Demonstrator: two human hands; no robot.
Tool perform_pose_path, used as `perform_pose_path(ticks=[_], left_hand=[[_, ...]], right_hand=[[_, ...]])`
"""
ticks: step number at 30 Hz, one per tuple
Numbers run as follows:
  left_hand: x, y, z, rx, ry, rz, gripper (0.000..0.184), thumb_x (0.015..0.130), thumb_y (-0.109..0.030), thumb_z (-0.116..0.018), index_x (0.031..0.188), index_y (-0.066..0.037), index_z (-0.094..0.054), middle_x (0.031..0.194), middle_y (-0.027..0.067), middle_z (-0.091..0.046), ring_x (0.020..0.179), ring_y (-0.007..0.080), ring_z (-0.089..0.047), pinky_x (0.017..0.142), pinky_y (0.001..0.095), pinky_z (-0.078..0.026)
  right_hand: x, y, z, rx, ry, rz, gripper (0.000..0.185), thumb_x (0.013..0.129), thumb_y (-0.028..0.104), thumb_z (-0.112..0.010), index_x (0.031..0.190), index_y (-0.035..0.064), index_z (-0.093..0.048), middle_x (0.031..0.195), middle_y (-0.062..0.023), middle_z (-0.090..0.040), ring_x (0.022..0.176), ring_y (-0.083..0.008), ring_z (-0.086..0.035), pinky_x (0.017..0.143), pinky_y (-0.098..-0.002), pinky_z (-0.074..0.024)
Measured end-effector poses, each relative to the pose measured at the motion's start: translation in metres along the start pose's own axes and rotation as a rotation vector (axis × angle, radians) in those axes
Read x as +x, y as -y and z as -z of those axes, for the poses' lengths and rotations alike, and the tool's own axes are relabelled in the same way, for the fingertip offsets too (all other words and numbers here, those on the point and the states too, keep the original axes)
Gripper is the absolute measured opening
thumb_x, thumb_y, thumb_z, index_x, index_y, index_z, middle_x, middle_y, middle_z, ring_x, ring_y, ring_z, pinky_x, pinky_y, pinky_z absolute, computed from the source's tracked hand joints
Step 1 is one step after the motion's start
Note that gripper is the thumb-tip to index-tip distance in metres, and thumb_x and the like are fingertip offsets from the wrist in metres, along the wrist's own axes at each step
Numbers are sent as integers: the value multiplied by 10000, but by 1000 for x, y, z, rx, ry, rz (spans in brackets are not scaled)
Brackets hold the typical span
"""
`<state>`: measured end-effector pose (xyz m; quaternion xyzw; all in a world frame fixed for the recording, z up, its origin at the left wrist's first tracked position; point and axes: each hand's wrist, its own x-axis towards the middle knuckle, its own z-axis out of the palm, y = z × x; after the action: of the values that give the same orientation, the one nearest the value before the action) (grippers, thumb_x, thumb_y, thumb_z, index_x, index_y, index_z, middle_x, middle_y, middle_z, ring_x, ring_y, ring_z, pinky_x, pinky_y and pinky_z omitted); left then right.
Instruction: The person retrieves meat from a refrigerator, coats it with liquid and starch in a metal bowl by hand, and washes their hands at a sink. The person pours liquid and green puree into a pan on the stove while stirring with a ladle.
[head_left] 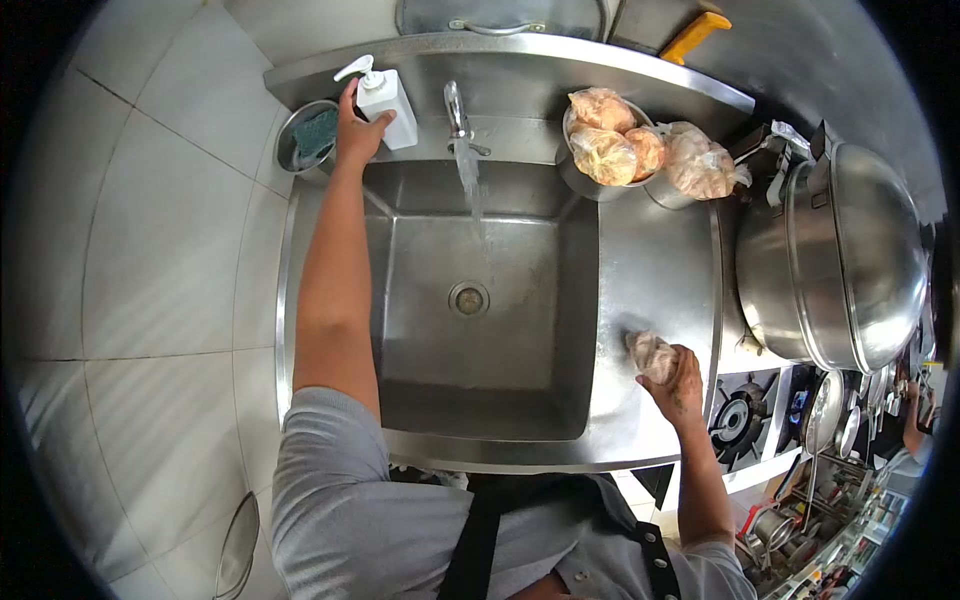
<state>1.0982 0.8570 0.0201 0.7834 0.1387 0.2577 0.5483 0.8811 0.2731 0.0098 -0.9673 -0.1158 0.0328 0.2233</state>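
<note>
My left hand (359, 134) reaches to the back left corner of the sink and is closed around the side of a white pump bottle (388, 108), which stands upright. Beside it, a metal container (288, 150) holds a green scouring pad (316, 134). On the right counter, my right hand (677, 385) grips a small brownish bundle (652, 354) that looks wrapped in clear plastic; its contents cannot be made out. Water runs from the faucet (455, 110) into the steel sink (410, 300).
Behind the right counter, a metal pot (582, 183) holds several plastic-wrapped bundles (604, 152), with another bagged bundle (697, 165) beside it. A large domed steel pot (830, 260) and a gas burner (738, 418) are farther right. An orange-handled tool (695, 38) lies behind the sink.
</note>
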Motion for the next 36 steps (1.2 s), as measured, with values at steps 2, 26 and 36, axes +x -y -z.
perform_pose_path(ticks=[2, 26, 36], left_hand=[[3, -5, -3, 168, 37, -83, 943, 625, -118, -815, 1405, -145, -287, 1271, 158, -486, 978, 247, -597, 840, 379, -496], [-71, 63, -114, 23, 301, 525, 703, 725, -478, -743, 1171, 27, -540, 1104, 182, -582, 994, 269, -579, 830, 381, -475], [-56, 109, -91, 529, 371, -203, 704, 747, -97, -730, 1334, 39, -367, 899, 115, -586, 769, 225, -575, 731, 349, -472]], right_hand=[[-7, -6, 0, -66, 8, 39, 708, 616, 233, -825, 1164, 2, -440, 1026, -179, -533, 954, -358, -526, 823, -436, -441], [-41, 2, -8, 88, -26, -16, 713, 716, 180, -772, 1266, -39, -374, 1160, -233, -461, 1061, -381, -491, 916, -434, -428], [-102, -24, 42, 21, 62, -251, 581, 813, 346, -667, 1239, 13, -453, 1171, -192, -469, 1108, -351, -474, 950, -400, -413]])
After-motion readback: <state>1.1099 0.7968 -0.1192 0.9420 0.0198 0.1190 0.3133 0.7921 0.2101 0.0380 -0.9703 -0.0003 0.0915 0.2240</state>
